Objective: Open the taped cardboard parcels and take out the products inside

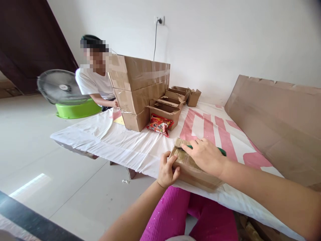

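In front of me at the table's near edge lies a taped cardboard box (195, 177). My left hand (167, 170) grips its left end, fingers bent over the corner. Across the top of the box, my right hand (205, 155) is closed around a green-handled tool (222, 151). A thin dark tip of that tool shows at the box's upper left edge, by the tape; most of it is hidden under my fingers, so its exact kind is unclear. Beyond the box, a red printed snack packet (159, 125) leans against an open carton (165, 109).
Stacked closed cartons (140, 97) stand at the left of the cloth-covered table (140, 150), with several open cartons beside them. A large cardboard sheet (273, 117) rises on the right. A person (94, 80) sits behind the stack, near a fan (59, 87) and green basin (77, 108).
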A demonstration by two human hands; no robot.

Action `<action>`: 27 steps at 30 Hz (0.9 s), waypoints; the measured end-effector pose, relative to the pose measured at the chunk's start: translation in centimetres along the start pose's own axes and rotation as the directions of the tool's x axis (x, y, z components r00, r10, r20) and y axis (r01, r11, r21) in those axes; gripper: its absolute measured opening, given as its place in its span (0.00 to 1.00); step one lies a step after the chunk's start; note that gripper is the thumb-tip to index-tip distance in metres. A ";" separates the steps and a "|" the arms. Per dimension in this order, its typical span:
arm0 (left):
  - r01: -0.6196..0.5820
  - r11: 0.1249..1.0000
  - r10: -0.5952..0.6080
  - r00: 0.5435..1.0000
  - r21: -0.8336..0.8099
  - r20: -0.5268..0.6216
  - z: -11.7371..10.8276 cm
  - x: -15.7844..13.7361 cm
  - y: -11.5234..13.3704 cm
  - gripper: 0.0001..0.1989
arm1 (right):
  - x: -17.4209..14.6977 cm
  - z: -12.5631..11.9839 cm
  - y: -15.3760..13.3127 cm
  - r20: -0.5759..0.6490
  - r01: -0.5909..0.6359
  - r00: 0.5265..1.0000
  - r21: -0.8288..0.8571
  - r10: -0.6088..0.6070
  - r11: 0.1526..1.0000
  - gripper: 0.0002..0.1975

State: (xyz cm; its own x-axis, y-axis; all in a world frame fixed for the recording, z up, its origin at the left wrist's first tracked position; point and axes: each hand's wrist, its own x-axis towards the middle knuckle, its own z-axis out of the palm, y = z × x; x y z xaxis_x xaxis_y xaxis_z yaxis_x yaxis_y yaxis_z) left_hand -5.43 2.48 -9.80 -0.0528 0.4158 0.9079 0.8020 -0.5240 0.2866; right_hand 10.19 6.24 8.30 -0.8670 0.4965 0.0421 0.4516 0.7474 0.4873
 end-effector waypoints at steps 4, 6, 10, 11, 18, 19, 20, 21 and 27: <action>0.015 1.000 -0.016 1.000 0.022 0.015 -0.1 -0.1 0.1 0.21 | -2.5 0.4 1.0 0.094 0.014 0.996 -0.047 -0.009 0.999 0.17; 0.023 1.000 -0.023 1.000 0.013 0.017 -0.2 0.0 0.2 0.21 | -3.8 0.4 1.8 0.097 0.015 0.995 -0.073 -0.008 0.997 0.18; 0.022 1.000 -0.022 0.999 -0.002 0.031 -0.3 0.1 0.3 0.22 | -6.1 -0.5 3.5 0.148 0.007 0.989 -0.079 0.005 0.997 0.17; 0.019 1.000 -0.019 0.999 -0.005 0.034 -0.3 0.1 0.3 0.22 | -6.6 -0.7 3.8 0.172 0.002 0.985 -0.076 0.011 0.997 0.17; 0.000 1.000 0.000 1.000 0.030 0.019 -0.4 0.1 0.1 0.22 | -8.3 -1.3 4.5 0.225 -0.019 0.974 -0.085 0.038 0.996 0.17; -0.009 0.999 0.009 1.000 0.040 0.021 -0.5 0.1 0.1 0.22 | -8.5 -1.2 4.5 0.212 -0.017 0.977 -0.088 0.035 0.996 0.18; -0.017 0.999 0.016 1.000 0.048 0.023 -0.5 0.1 0.0 0.22 | -8.7 -1.2 4.5 0.199 -0.019 0.979 -0.093 0.037 0.995 0.18; -0.024 0.998 0.023 0.999 0.054 0.024 -0.6 0.1 0.0 0.22 | -8.8 -1.1 4.5 0.189 -0.024 0.981 -0.098 0.042 0.995 0.18; -0.016 0.998 0.015 1.000 0.063 0.025 -0.6 0.2 -0.1 0.21 | -9.6 -1.4 4.5 0.176 -0.018 0.984 -0.087 0.033 0.996 0.16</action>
State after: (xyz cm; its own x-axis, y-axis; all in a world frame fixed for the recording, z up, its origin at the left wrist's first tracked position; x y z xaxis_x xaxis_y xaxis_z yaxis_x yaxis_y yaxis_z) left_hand -5.90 2.21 -9.49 -0.0262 0.4264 0.9042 0.8386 -0.4830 0.2520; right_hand 20.19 4.23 11.32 -0.8011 0.5908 -0.0958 0.4469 0.6969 0.5609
